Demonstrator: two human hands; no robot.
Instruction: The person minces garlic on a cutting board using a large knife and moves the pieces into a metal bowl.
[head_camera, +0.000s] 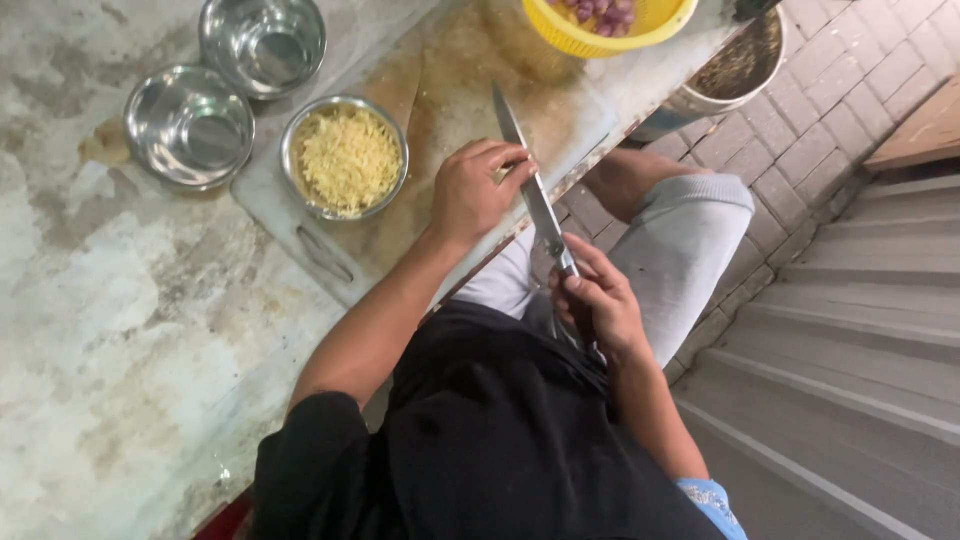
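At frame centre the right hand (600, 300) grips a knife (535, 195) by its handle while the left hand (475, 190) pinches the blade, beside a steel bowl of yellow shreds (345, 157) on the table (120, 300).

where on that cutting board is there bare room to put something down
Bare patch on the cutting board, between the bowl of yellow shreds and the yellow basket. Crowded left, where two empty steel bowls sit close.

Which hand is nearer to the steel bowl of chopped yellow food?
Left. The left hand rests on the knife blade just right of the bowl; the right hand holds the knife handle farther away, off the board.
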